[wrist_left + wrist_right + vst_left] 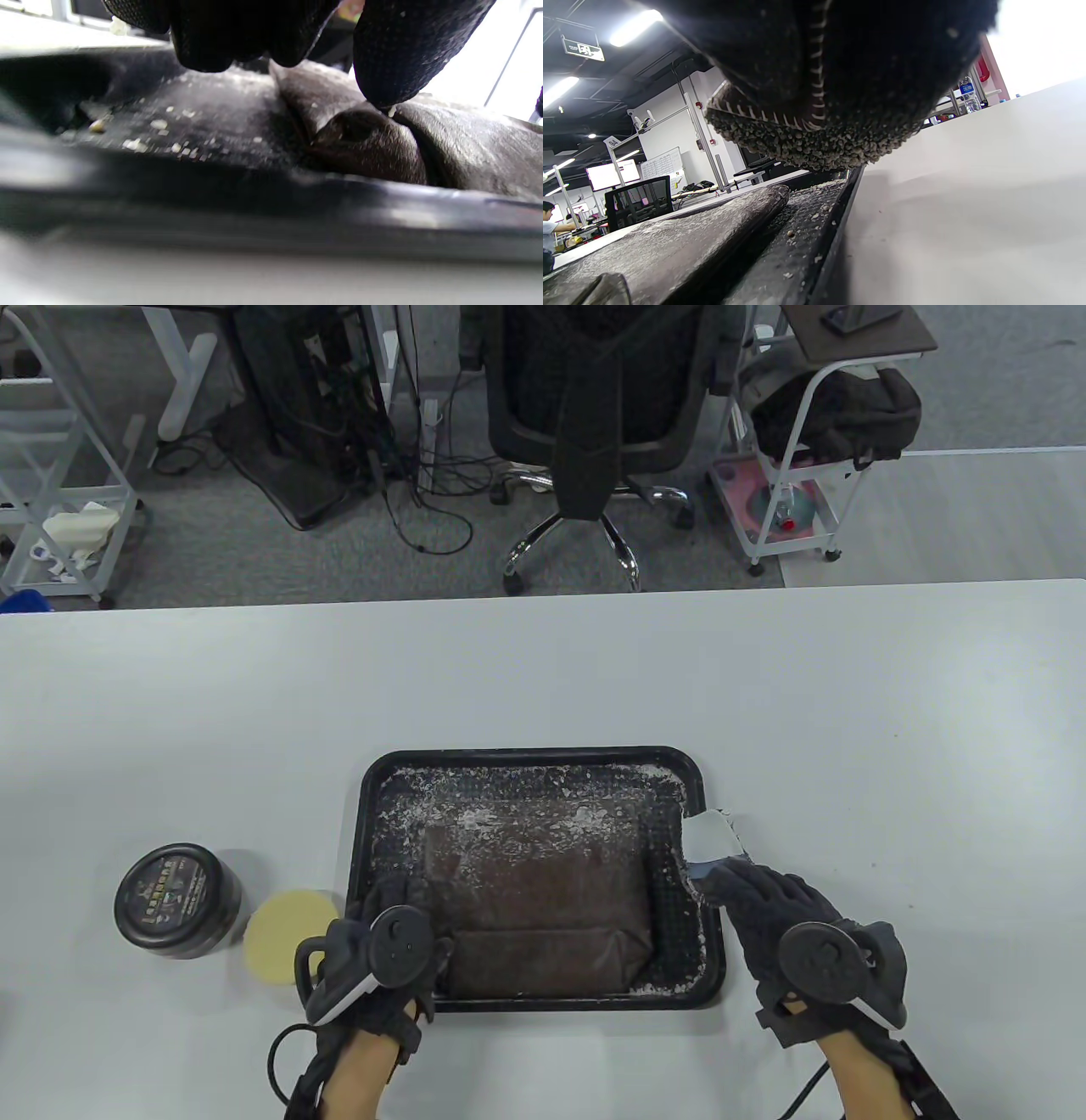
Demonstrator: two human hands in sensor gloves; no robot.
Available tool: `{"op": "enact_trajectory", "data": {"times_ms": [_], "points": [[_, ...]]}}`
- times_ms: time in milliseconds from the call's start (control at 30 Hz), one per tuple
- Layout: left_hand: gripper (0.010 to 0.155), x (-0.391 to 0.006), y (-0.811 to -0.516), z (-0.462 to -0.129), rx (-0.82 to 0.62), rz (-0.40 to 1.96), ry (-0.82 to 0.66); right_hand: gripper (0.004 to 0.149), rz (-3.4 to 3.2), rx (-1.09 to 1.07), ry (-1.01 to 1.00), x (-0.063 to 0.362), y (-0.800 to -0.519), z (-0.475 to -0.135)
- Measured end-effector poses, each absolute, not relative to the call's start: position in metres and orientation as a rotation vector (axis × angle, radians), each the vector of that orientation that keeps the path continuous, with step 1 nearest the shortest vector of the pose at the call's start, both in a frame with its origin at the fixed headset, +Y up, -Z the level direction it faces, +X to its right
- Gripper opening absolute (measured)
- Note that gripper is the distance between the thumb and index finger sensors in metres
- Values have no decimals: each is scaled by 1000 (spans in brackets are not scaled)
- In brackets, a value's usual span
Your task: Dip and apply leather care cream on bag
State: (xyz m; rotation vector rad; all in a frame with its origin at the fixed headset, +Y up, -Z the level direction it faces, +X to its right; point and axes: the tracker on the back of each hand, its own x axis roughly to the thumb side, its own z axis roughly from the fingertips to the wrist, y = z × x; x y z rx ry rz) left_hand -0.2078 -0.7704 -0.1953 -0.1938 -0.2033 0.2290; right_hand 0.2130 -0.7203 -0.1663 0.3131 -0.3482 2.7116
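Observation:
A brown leather bag [543,899] lies flat in a black tray [534,753], both dusted with white specks. My left hand [420,912] is at the tray's near left corner and grips the bag's near left corner. In the left wrist view my thumb [382,76] touches a fold of the bag [466,140]. My right hand [717,882] is at the tray's right rim and holds a white cloth-like piece [711,836]. A black cream jar [178,901] with its lid on and a round yellow sponge [284,933] sit left of the tray. The right wrist view shows mostly the glove [840,84] above the bag [670,245].
The white table [848,712] stretches wide on all sides of the tray. An office chair [594,415], cables and wheeled carts stand on the floor beyond the table's far edge.

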Motion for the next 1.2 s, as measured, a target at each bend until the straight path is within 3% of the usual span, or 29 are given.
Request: {"op": "enact_trajectory", "data": {"times_ms": [400,600,1200], "points": [[64,-204,-779,-195,-255,212,-260,41,2688,370,-428,179,-725,-171],[63,-208,-782,-195,-281,270,-246,41,2728,422,-530,143,-709,-180],[63,-212,-784,-194,-292,326,-250,40,2704,632,-481,-22,-703,-213]]}}
